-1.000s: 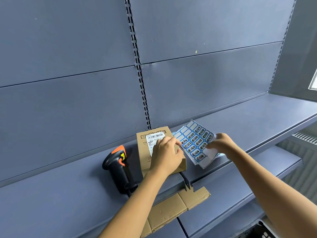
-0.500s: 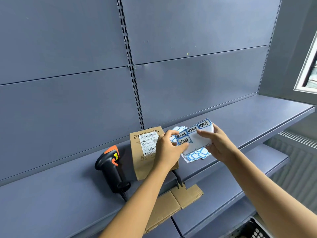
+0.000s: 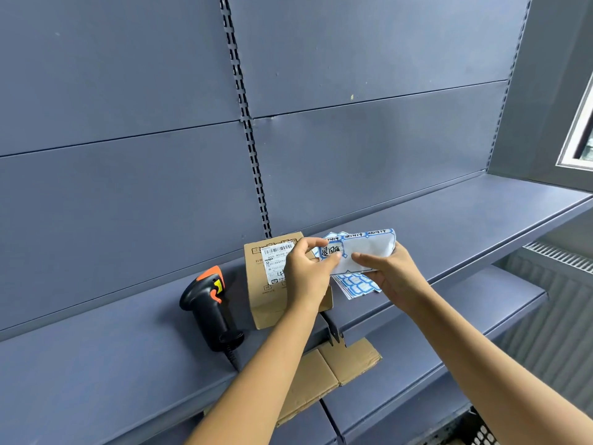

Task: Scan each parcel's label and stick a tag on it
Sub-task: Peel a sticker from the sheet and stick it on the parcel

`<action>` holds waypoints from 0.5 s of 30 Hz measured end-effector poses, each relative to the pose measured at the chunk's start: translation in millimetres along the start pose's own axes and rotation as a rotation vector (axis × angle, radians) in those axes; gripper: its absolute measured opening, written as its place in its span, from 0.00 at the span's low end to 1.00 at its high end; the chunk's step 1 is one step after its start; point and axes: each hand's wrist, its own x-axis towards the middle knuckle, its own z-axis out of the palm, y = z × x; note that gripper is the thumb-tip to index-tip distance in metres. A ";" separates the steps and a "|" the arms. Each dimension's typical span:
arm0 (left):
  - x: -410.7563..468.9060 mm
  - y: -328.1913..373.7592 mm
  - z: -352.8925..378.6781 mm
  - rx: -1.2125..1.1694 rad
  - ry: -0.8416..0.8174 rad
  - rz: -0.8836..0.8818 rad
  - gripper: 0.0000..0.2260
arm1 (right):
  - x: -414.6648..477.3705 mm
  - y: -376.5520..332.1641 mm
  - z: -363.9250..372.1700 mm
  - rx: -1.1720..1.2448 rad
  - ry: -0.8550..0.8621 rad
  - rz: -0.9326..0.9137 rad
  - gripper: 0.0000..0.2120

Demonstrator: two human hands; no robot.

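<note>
Centre frame: the left hand (image 3: 306, 271) pinches a tag (image 3: 330, 251), apparently peeling it from the sheet (image 3: 369, 248) gripped by the right hand (image 3: 391, 273). Next, it likely needs pressing onto the parcel (image 3: 266, 305) just left.

Blue-grey metal shelf (image 3: 96, 364), top tier, running left to right against a slotted back panel (image 3: 160, 203). Directly on it, left to right:
- black/orange barcode scanner (image 3: 208, 308), head toward the back panel, handle end near the front edge, cable (image 3: 232, 358) going over the edge
- cardboard parcel (image 3: 266, 303) just right of the scanner, not touching it, white barcode label (image 3: 276, 261) on its top face
- loose pile of blue-bordered sticker sheets (image 3: 356, 284) just right of the parcel

Lower shelf (image 3: 449, 316) juts out below; flattened cardboard (image 3: 337, 364) lies on it.
</note>
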 end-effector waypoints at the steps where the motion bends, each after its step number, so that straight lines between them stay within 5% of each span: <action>1: 0.5 -0.1 0.3 0.003 0.002 0.002 0.08 | 0.7 -0.2 0.2 -0.012 -0.009 0.006 0.20; 9: 5.1 -1.0 10.0 0.000 0.023 0.019 0.08 | 7.4 4.0 4.7 0.054 0.060 -0.036 0.28; 15: 10.9 -0.7 15.2 -0.045 0.155 0.004 0.11 | 7.7 8.9 8.5 0.507 0.077 -0.043 0.14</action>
